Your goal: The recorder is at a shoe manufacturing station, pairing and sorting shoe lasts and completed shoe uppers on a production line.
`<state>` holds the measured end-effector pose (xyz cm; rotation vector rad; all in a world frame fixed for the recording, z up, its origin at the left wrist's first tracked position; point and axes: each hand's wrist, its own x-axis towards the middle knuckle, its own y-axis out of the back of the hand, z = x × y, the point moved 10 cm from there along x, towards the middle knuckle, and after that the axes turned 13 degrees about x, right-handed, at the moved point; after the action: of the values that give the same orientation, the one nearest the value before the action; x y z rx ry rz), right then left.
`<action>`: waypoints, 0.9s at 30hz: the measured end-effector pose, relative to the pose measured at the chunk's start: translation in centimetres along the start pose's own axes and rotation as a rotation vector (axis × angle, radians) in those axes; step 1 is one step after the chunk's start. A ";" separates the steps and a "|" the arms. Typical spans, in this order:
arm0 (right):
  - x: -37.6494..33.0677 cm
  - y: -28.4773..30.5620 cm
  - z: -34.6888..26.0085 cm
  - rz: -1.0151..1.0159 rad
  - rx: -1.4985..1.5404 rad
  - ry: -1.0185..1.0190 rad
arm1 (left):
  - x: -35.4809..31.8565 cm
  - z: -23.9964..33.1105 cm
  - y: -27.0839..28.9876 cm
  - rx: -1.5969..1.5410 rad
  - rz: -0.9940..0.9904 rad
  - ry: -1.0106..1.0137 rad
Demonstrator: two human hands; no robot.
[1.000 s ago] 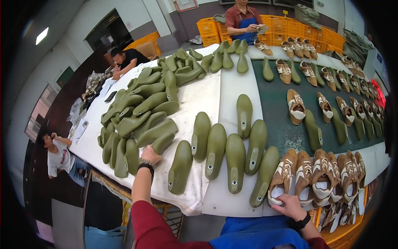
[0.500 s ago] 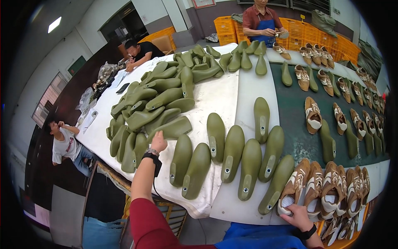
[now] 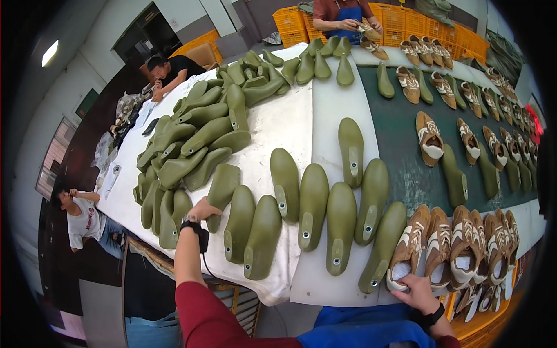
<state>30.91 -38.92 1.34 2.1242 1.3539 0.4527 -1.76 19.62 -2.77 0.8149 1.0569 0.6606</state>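
My left hand [image 3: 204, 210] is closed around the lower end of a green shoe last [image 3: 224, 184] on the white cloth. That last stands at the left end of a group of loose lasts, beside another green last [image 3: 239, 223]. At the table's near edge, the thumb and fingers of my right hand [image 3: 419, 294] grip the heel of a brown and white sneaker [image 3: 411, 240]. The sneaker's toe points away from me, and part of its heel is hidden by my fingers. A slanting green last [image 3: 383, 249] lies just left of it.
A heap of lasts [image 3: 197, 133] covers the cloth [image 3: 284, 116] at left. Sneakers and lasts stand in rows on the green mat [image 3: 394, 145]. An orange crate [image 3: 493, 322] sits below the near right edge. Across the table a person [image 3: 348, 14] handles a shoe; two people sit at left.
My left hand has closed on the last and swung it from lying crosswise to pointing away from me. My right hand stays at the sneaker's heel. The whole view has shifted slightly.
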 end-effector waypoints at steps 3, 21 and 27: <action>-0.1 0.3 -0.2 0.008 -0.014 0.045 | -1.5 -0.9 -1.3 -0.128 0.025 0.035; -0.9 0.5 -0.3 0.027 -0.010 0.169 | -15.1 11.7 12.3 -0.508 0.520 -0.236; -0.9 0.5 0.0 0.055 -0.027 0.180 | -13.3 27.6 14.5 -0.294 0.455 -0.414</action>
<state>30.90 -39.88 1.69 2.1449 1.3809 0.6954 17.98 9.78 23.02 0.8904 0.3852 0.9548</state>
